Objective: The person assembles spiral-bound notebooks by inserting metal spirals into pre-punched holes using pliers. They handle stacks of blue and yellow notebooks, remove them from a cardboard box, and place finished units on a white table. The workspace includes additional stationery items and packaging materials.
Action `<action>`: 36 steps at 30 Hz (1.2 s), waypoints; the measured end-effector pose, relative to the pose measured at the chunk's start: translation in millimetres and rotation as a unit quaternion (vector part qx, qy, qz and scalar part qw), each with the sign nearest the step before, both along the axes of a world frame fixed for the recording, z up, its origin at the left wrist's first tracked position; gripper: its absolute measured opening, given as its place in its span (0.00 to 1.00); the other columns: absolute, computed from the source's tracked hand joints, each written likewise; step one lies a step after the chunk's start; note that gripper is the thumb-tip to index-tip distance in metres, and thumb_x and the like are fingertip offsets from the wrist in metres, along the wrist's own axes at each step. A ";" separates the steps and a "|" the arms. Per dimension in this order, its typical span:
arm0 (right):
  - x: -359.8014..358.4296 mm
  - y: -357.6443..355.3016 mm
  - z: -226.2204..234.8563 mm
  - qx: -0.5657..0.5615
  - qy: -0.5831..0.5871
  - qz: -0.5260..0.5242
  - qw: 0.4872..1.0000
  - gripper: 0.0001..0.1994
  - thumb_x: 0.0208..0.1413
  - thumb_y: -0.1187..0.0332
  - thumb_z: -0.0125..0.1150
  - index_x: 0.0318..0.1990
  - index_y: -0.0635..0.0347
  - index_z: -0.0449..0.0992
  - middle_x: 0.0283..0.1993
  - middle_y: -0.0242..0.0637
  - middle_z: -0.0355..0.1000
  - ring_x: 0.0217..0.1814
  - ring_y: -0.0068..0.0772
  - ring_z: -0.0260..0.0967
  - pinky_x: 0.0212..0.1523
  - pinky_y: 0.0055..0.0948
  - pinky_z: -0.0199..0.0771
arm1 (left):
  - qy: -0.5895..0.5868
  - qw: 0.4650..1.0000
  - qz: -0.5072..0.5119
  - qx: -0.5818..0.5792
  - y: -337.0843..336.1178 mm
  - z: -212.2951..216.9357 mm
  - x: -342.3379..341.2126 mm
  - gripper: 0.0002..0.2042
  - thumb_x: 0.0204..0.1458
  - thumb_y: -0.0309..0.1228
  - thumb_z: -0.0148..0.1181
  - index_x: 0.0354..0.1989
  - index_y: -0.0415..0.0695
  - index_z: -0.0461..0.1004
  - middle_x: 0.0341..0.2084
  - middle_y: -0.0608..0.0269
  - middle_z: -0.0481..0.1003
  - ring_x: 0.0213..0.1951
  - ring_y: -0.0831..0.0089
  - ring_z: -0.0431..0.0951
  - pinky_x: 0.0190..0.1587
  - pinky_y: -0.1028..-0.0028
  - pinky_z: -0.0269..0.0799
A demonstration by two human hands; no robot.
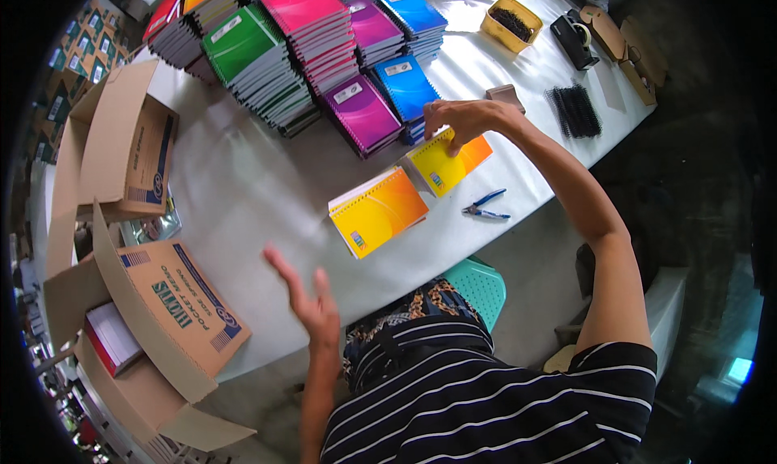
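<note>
Nearest is the striped shirt [477,383], w/ a teal stool [483,290] just past it by the bench's near edge. Near left: open box [182,310] w/ red-and-white books [117,342] inside. Left hand [312,306], slightly blurred, is up over the near side of the bench [251,197], grip apart, nothing in it. Mid-bench: near yellow stack [379,213], edges uneven; blue pliers [475,210] to its right, handles spread. Just beyond & right is the far yellow book [447,168], right hand [465,121] over it: thumb on cover, other fingers curled by its far edge; can't tell if grip's clamped on it. Far left, 2nd box [142,160]. Past the yellow ones: purple stack [362,112] & blue stack [406,87], then green stack [243,47] & pink stack [303,14]. Far right: brown block [507,97], black coils [576,112], tape dispenser [575,41], yellow tray [503,38] w/ black bits.
</note>
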State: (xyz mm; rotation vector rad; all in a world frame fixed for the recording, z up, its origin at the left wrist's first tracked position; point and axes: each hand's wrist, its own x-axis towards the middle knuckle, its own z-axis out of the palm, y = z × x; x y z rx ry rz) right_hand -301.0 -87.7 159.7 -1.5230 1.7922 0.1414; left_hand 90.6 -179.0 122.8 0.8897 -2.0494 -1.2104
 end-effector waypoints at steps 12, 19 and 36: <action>75.8 94.2 -47.8 -0.294 0.106 -0.221 0.924 0.39 0.51 0.60 0.65 0.70 0.37 0.53 0.76 0.37 0.37 0.78 0.46 0.28 0.76 0.50 0.27 | 0.129 0.904 -0.015 0.408 11.4 -59.9 -88.4 0.41 0.60 0.39 0.57 0.72 0.38 0.36 0.66 0.56 0.52 0.64 0.71 0.55 0.66 0.74 0.48; 73.0 98.5 -47.7 -0.327 0.109 -0.221 0.912 0.36 0.53 0.57 0.63 0.70 0.38 0.54 0.76 0.37 0.38 0.78 0.45 0.28 0.76 0.50 0.26 | 0.117 0.885 -0.043 0.449 -2.9 -63.8 -89.1 0.41 0.60 0.49 0.53 0.72 0.40 0.38 0.67 0.56 0.51 0.66 0.70 0.54 0.67 0.71 0.48; 17.7 123.6 -145.7 -0.140 -0.512 -0.605 0.593 0.45 0.60 0.32 0.21 0.66 0.66 0.56 0.65 0.39 0.60 0.67 0.31 0.54 0.68 0.31 0.48 | 0.182 0.850 0.100 0.483 41.5 -128.7 -106.2 0.25 0.64 0.41 0.44 0.68 0.46 0.55 0.57 0.59 0.67 0.56 0.71 0.69 0.58 0.70 0.66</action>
